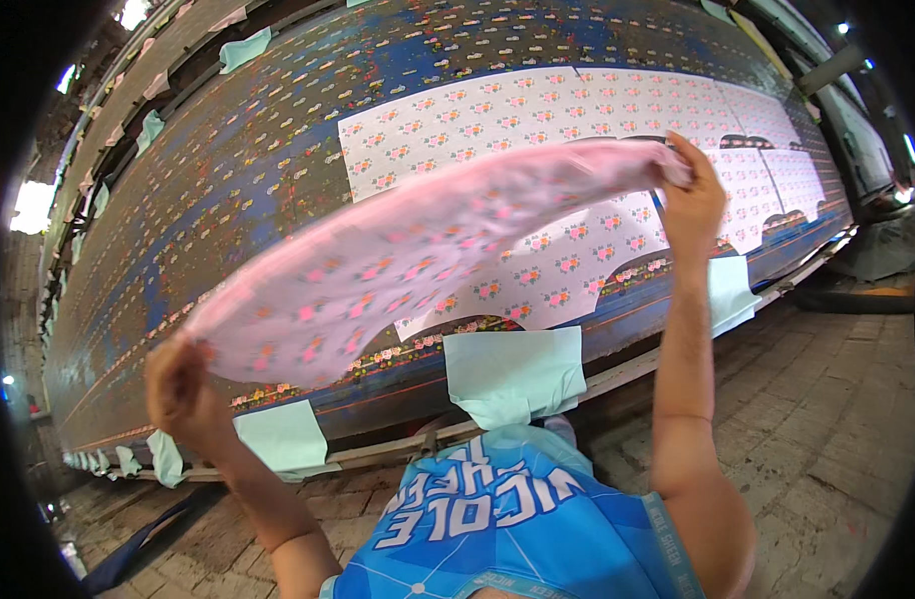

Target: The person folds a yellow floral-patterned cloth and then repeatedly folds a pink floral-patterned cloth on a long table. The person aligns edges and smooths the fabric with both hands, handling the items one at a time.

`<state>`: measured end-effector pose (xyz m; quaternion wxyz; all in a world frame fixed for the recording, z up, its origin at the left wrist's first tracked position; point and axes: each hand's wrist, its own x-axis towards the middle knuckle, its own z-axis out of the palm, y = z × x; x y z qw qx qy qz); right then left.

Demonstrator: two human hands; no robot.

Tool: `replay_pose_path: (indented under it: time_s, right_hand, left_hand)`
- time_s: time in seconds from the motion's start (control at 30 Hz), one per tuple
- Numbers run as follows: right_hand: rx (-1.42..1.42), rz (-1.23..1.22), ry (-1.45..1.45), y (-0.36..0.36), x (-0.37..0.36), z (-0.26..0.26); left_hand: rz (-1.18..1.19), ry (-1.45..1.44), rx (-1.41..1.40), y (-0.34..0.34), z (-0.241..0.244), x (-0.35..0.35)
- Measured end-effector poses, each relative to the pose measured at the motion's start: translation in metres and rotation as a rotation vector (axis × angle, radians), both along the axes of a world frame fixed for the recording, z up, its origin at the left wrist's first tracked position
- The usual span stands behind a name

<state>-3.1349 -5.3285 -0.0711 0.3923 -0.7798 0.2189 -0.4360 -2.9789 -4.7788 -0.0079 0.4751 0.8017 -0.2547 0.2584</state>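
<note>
A pink fabric piece with a floral print is stretched in the air between both hands, blurred by motion. My left hand grips its lower left end, while its upper right end is bunched in my right hand. Beneath and beyond it, pale fabric panels with printed flowers lie flat on a long, dark, paint-marked table. Some panels have curved cut edges. The held fabric hides part of them.
Pale green cloth pieces hang over the near table edge, beside a metal rail. More green pieces line the far side. A brick floor lies to the right, and dark blue cloth is at the lower left.
</note>
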Motion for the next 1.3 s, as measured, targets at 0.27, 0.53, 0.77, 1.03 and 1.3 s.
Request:
replay_pose_path:
  time_s: [0.27,0.53,0.77,1.03,1.3]
  right_hand:
    - [0.179,0.041,0.0,-0.097,-0.122,0.007]
    - [0.028,0.035,0.472,-0.158,-0.005,-0.099]
    - [0.022,-0.111,0.496,-0.178,0.03,-0.162]
    - [0.012,0.106,0.671,-0.198,0.034,-0.181]
    - [-0.312,0.337,0.773,-0.23,0.036,-0.191]
  left_hand:
    - [-0.224,0.218,-0.013,-0.101,-0.01,-0.068]
    - [-0.202,0.387,0.274,-0.157,-0.154,0.053]
    - [-0.217,0.368,0.387,-0.184,-0.232,0.089]
    - [-0.025,0.496,0.688,-0.201,-0.237,0.095]
    - [0.151,0.425,0.91,-0.217,-0.232,0.082]
